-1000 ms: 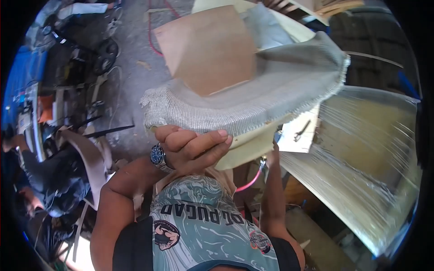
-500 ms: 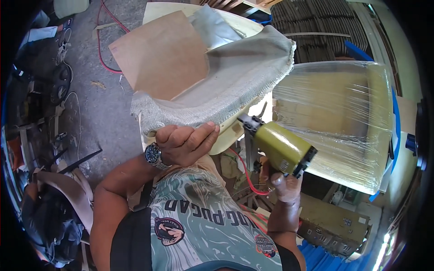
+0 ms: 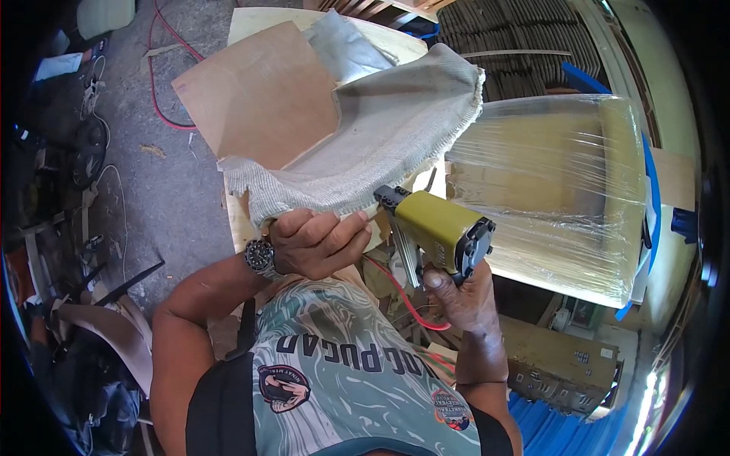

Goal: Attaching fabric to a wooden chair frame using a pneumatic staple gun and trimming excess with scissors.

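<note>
My left hand, a watch on its wrist, pinches the near edge of a grey woven upholstery fabric against a pale curved panel. My right hand is wrapped round the grip of an olive-green pneumatic staple gun. The gun's black nose sits at the fabric's edge, just right of my left fingers; whether it touches cannot be made out. A brown board lies on top of the fabric, with a silvery grey cloth piece behind it.
A plastic-wrapped yellowish panel stands close on the right. One red air hose hangs below the staple gun; another red hose runs along the concrete floor at left. Dark stacked slats lie at the back. A black bag is lower left.
My right hand has brought the staple gun leftward and slightly up, its nose now nearer my left fingers at the fabric edge. My left hand keeps its hold. The whole view has shifted slightly.
</note>
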Tool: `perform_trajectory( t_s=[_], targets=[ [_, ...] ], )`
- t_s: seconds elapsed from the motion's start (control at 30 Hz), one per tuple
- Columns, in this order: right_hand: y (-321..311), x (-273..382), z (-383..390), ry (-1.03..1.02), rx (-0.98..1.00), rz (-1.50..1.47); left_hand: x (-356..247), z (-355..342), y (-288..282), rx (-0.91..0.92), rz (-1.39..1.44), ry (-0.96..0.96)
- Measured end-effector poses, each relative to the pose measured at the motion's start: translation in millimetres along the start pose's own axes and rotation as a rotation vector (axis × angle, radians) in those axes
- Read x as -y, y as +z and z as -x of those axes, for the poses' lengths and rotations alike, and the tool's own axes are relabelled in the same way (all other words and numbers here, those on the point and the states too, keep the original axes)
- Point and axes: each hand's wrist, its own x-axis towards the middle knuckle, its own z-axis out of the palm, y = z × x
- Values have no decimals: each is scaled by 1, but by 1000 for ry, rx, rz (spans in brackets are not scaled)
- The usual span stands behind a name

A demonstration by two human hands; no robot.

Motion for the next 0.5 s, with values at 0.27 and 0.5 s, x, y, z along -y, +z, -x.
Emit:
perform_trajectory(
  t_s=[0.27, 0.5],
  targets=[
    [22, -3, 3, -101, -97, -130, 1, 1, 1, -60, 27, 8],
    [19, -5, 11, -103, 1, 40, 8, 7, -1, -79, 142, 65]
  ],
)
